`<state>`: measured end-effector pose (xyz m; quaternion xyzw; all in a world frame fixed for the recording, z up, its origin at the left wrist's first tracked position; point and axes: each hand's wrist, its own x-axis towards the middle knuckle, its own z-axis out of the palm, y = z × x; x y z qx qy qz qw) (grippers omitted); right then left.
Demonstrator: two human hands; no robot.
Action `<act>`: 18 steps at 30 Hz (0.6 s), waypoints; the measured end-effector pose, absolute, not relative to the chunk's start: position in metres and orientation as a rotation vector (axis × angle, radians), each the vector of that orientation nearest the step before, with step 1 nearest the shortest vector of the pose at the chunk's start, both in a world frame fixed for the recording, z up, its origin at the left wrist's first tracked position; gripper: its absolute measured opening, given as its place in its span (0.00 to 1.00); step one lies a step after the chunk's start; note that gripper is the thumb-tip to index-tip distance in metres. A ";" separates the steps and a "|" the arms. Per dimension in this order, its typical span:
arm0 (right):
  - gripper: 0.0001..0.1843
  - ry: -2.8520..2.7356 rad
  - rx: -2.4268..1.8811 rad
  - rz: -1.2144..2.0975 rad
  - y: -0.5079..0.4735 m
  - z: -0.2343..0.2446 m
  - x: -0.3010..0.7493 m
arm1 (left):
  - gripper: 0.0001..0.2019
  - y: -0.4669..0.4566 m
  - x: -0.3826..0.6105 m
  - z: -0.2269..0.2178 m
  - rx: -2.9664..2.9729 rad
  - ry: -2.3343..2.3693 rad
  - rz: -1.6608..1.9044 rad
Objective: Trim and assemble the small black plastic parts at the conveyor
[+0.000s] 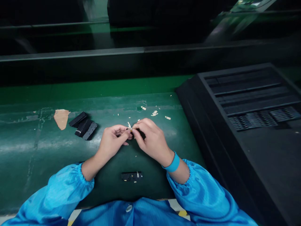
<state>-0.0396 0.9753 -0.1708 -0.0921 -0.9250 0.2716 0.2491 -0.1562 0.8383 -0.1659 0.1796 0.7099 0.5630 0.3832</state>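
Note:
Above the middle of the green mat, my left hand [114, 139] and my right hand [150, 138] meet fingertip to fingertip. Both are closed in a pinch around a tiny pale piece [131, 129], too small to name and partly covered by the fingers. Just beyond the fingertips shows a small white strip [129, 125]; whether it is held or lies on the mat, I cannot tell. Nearer to my body, a narrow black part [131, 176] with small light-coloured spots rests on the mat, touched by neither hand.
Several black parts [83, 126] are piled at the left, beside a torn tan scrap [61, 119]. Small pale tabs [154, 113] lie scattered beyond my hands on the green mat [58, 163]. A large black tray [235, 150] with rows of dark parts borders the right side.

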 end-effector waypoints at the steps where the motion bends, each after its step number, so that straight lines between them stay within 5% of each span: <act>1: 0.06 -2.460 -0.274 0.727 0.975 -0.170 -0.039 | 0.12 0.838 -0.156 -0.168 0.467 1.832 1.457; 18: 0.12 -2.422 -0.269 0.626 0.958 -0.173 -0.035 | 0.07 0.827 -0.156 -0.181 1.854 2.412 1.211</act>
